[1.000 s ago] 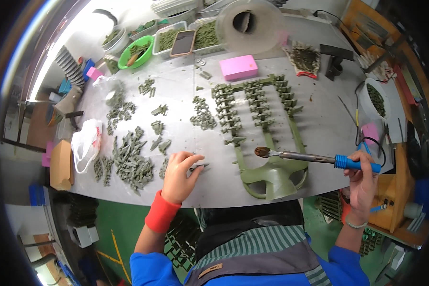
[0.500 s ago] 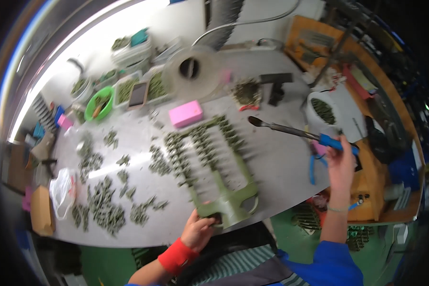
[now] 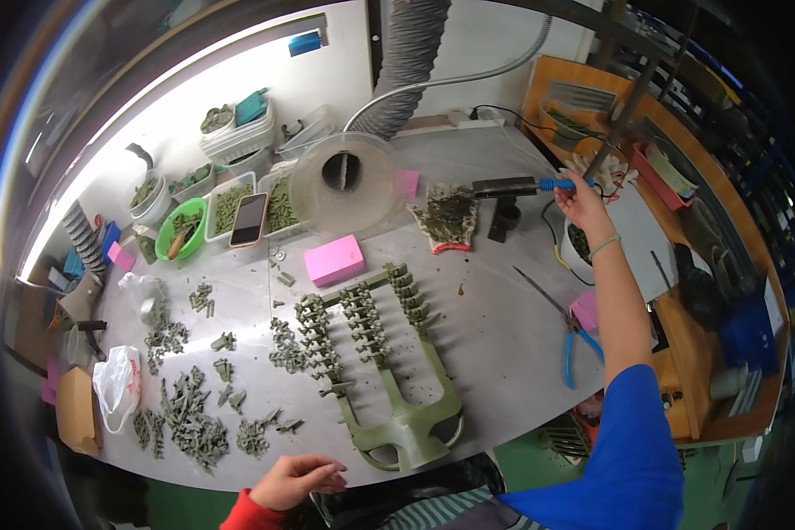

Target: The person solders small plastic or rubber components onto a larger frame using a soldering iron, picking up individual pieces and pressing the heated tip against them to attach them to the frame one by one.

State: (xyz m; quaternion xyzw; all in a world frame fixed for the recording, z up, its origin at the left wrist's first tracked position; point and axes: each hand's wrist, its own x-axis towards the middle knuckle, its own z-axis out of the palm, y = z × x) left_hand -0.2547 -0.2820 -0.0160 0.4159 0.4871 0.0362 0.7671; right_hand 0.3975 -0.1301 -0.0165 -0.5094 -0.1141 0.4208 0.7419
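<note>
My right hand (image 3: 583, 205) reaches to the back right, closed round the blue handle of a soldering iron (image 3: 557, 184). The iron's shaft is hidden in a dark tube-shaped stand (image 3: 504, 223). Near the table's front edge my left hand (image 3: 299, 482) holds nothing, its fingers loosely extended. Beyond it lies a green forked frame (image 3: 406, 422), with rows of small green parts (image 3: 359, 320) along its prongs. The frame rests on the table, untouched by either hand.
Loose green pieces (image 3: 194, 415) lie in heaps at the left. A pink block (image 3: 334, 261) sits behind the frame. Blue-handled pliers (image 3: 567, 353) lie at the right. A soiled glove (image 3: 448, 221) is beside the stand. A phone (image 3: 248, 219) rests on tubs under the extraction hose (image 3: 412, 66).
My right hand has carried the soldering iron away and left, into the stand. The left hand has let go of the green frame and drawn back; the frame lies on the table.
</note>
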